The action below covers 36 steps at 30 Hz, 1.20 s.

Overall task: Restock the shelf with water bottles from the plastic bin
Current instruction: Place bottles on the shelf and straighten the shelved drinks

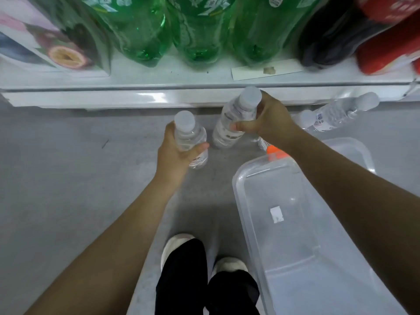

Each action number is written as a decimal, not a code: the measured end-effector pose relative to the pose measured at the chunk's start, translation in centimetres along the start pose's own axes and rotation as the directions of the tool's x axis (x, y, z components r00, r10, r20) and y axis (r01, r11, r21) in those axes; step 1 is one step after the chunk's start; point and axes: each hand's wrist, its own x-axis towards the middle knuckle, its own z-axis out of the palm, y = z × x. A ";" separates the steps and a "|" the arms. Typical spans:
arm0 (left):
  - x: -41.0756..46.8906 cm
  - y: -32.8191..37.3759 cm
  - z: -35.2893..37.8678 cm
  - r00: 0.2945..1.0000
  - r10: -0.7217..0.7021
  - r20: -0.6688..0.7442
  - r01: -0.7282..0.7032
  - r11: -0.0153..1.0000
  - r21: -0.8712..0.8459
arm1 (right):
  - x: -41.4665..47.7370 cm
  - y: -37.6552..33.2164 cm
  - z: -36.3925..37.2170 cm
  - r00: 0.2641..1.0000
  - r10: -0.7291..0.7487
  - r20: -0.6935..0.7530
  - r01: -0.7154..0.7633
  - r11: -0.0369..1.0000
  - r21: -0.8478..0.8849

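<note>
Head view, looking down past the white metal shelf edge [113,96] to the grey floor [68,155]. My left hand [177,155] is wrapped round the body of a small clear plastic water bottle with a white cap [188,135]. My right hand [268,119] grips a second bottle of the same kind [229,114] just below its shoulder. Both bottles are held caps up, side by side but not touching, just in front of the shelf lip, probably so that each can be stood on its base without a change of grip. The clear rectangular plastic bin [241,192] stands on the floor to my right, with no bottles in its visible part. Further clear bottles [336,114] lie tilted beyond my right wrist. Bottle walls are transparent, the contents colourless, and each carries a pale printed label
</note>
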 end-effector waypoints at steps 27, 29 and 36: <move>-34.5 47.9 -29.4 0.936 0.300 -0.182 -0.325 0.937 -0.126 | -39.0 -45.4 -26.2 0.956 -0.225 -0.191 0.295 0.748 0.594; -38.2 51.4 -31.1 0.920 0.348 -0.179 -0.377 0.910 -0.169 | -42.9 -48.8 -27.7 0.938 -0.244 -0.246 0.345 0.725 0.596; -51.6 62.0 -37.9 0.840 0.518 -0.162 -0.542 0.793 -0.277 | -56.3 -59.6 -30.6 0.844 -0.253 -0.473 0.517 0.622 0.589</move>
